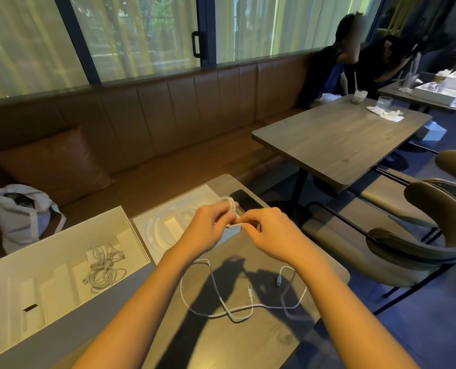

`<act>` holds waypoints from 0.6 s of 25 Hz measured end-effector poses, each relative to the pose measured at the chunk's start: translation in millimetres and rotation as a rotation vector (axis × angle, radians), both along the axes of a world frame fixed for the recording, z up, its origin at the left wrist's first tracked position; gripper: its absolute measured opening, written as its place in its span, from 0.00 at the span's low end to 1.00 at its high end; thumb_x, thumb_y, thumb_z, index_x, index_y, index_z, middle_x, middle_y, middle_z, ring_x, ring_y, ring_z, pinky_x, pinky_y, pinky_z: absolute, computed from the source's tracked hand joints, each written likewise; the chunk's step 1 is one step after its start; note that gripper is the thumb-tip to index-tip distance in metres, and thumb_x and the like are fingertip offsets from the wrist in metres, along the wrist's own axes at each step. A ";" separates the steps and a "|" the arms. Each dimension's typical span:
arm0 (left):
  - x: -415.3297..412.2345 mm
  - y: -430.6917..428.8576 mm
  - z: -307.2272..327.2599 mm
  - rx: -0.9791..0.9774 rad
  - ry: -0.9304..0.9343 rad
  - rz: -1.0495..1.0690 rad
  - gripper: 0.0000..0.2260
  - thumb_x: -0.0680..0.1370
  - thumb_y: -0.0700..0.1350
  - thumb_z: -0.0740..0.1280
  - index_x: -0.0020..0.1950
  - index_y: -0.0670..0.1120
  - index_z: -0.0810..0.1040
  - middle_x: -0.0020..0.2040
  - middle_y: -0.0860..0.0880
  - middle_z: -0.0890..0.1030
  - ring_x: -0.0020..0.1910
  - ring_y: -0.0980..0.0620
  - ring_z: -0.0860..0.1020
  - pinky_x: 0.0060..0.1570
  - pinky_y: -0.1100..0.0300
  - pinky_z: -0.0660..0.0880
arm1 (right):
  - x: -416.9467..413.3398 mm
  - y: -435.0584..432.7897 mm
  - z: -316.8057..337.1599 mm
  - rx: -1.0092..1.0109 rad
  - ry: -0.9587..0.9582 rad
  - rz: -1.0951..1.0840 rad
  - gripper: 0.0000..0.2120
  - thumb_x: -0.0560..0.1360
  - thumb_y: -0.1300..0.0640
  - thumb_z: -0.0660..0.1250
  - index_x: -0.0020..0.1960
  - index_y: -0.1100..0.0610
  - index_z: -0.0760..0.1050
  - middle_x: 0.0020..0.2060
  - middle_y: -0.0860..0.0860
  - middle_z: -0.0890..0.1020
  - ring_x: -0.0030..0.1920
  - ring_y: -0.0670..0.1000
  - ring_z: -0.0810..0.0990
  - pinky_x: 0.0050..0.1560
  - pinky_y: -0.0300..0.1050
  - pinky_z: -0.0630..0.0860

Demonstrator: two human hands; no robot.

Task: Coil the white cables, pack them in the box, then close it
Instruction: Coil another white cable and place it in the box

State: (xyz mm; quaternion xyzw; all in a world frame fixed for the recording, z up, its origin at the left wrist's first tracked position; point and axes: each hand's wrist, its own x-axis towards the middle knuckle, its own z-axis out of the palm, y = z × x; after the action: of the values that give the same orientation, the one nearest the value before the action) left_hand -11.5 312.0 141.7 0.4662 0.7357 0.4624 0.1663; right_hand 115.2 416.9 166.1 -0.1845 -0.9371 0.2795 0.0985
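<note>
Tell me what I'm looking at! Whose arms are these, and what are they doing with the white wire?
No machine here. A person wears a camera on the head, so you see their own arms. The left hand holds a small coil of white cable; the right hand pinches its loose end. A second white cable lies uncoiled on the wooden table. On the left sits an open white box with bundled cables inside. A dark phone lies behind the hands.
</note>
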 end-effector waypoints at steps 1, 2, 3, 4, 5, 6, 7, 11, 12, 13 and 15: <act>2.2 -2.9 -1.1 -0.060 -0.054 -0.110 0.09 0.79 0.42 0.61 0.43 0.45 0.80 0.43 0.48 0.82 0.45 0.53 0.80 0.47 0.60 0.78 | 3.8 4.7 6.4 -0.015 0.023 0.006 0.09 0.76 0.53 0.65 0.53 0.51 0.81 0.45 0.49 0.84 0.44 0.47 0.80 0.49 0.48 0.80; 4.9 -5.1 -0.1 -0.098 -0.170 -0.192 0.10 0.80 0.42 0.60 0.44 0.46 0.80 0.40 0.48 0.81 0.41 0.53 0.80 0.45 0.62 0.77 | 6.9 9.8 11.0 -0.064 0.046 0.013 0.07 0.75 0.53 0.67 0.50 0.52 0.82 0.43 0.48 0.84 0.44 0.46 0.81 0.49 0.49 0.80; 8.5 -7.3 3.3 -0.120 -0.331 -0.247 0.11 0.80 0.42 0.59 0.45 0.46 0.80 0.38 0.48 0.80 0.38 0.54 0.79 0.44 0.63 0.76 | 9.1 15.0 12.9 -0.132 0.071 0.014 0.06 0.73 0.54 0.70 0.48 0.53 0.83 0.41 0.48 0.84 0.44 0.46 0.81 0.50 0.49 0.81; 11.0 -9.7 7.2 -0.133 -0.499 -0.286 0.12 0.81 0.42 0.57 0.47 0.46 0.80 0.38 0.47 0.80 0.37 0.54 0.78 0.43 0.64 0.76 | 10.7 19.0 13.6 -0.213 0.103 0.011 0.05 0.72 0.55 0.71 0.46 0.53 0.83 0.41 0.48 0.84 0.44 0.46 0.81 0.50 0.48 0.81; 11.5 -12.9 11.0 -0.130 -0.644 -0.316 0.14 0.82 0.43 0.55 0.49 0.44 0.80 0.38 0.46 0.80 0.37 0.54 0.78 0.43 0.64 0.76 | 11.1 21.9 12.5 -0.299 0.143 0.010 0.05 0.71 0.56 0.71 0.46 0.54 0.83 0.40 0.48 0.84 0.44 0.46 0.81 0.50 0.47 0.81; 11.3 -15.9 15.2 -0.114 -0.747 -0.343 0.15 0.82 0.44 0.54 0.50 0.43 0.80 0.38 0.46 0.79 0.36 0.53 0.78 0.42 0.65 0.76 | 11.1 23.0 11.9 -0.369 0.194 0.019 0.05 0.72 0.58 0.70 0.47 0.55 0.83 0.41 0.49 0.84 0.45 0.47 0.82 0.51 0.45 0.80; 10.6 -17.9 19.1 -0.089 -0.816 -0.383 0.15 0.82 0.44 0.54 0.50 0.41 0.79 0.37 0.45 0.78 0.36 0.53 0.77 0.41 0.65 0.76 | 10.3 23.1 9.7 -0.416 0.247 0.031 0.06 0.73 0.59 0.69 0.48 0.56 0.83 0.42 0.49 0.84 0.46 0.46 0.82 0.52 0.43 0.80; 13.7 -15.9 28.2 0.153 -0.987 -0.540 0.10 0.78 0.43 0.59 0.46 0.38 0.75 0.35 0.46 0.77 0.35 0.51 0.76 0.44 0.59 0.78 | 1.2 12.2 -2.9 -0.535 0.324 0.070 0.11 0.80 0.60 0.59 0.57 0.53 0.78 0.45 0.51 0.83 0.47 0.50 0.81 0.49 0.40 0.78; 14.3 -13.1 29.2 0.269 -1.086 -0.508 0.09 0.77 0.43 0.59 0.47 0.37 0.75 0.35 0.46 0.77 0.35 0.52 0.77 0.44 0.59 0.79 | -1.0 9.6 -7.3 -0.559 0.281 0.066 0.12 0.80 0.60 0.57 0.57 0.52 0.76 0.43 0.54 0.82 0.43 0.52 0.80 0.45 0.42 0.78; 15.3 -9.7 31.7 0.396 -1.199 -0.431 0.10 0.78 0.42 0.58 0.48 0.37 0.75 0.36 0.46 0.78 0.36 0.52 0.78 0.44 0.59 0.79 | -2.5 8.2 -13.2 -0.576 0.207 0.064 0.12 0.81 0.59 0.55 0.58 0.53 0.75 0.39 0.55 0.80 0.38 0.52 0.78 0.41 0.42 0.77; 9.5 1.1 32.2 0.599 -1.255 -0.139 0.10 0.80 0.41 0.57 0.53 0.40 0.77 0.40 0.47 0.80 0.38 0.53 0.80 0.45 0.61 0.80 | -1.9 4.8 -21.7 -0.584 0.018 0.087 0.13 0.81 0.58 0.54 0.63 0.53 0.71 0.34 0.52 0.76 0.32 0.47 0.74 0.35 0.38 0.75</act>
State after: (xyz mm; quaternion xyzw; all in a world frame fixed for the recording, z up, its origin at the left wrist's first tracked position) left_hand -2.0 313.0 174.0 0.1827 0.3100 0.8156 0.4532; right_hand 113.3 421.7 144.3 -0.1624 -0.8231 0.5429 0.0374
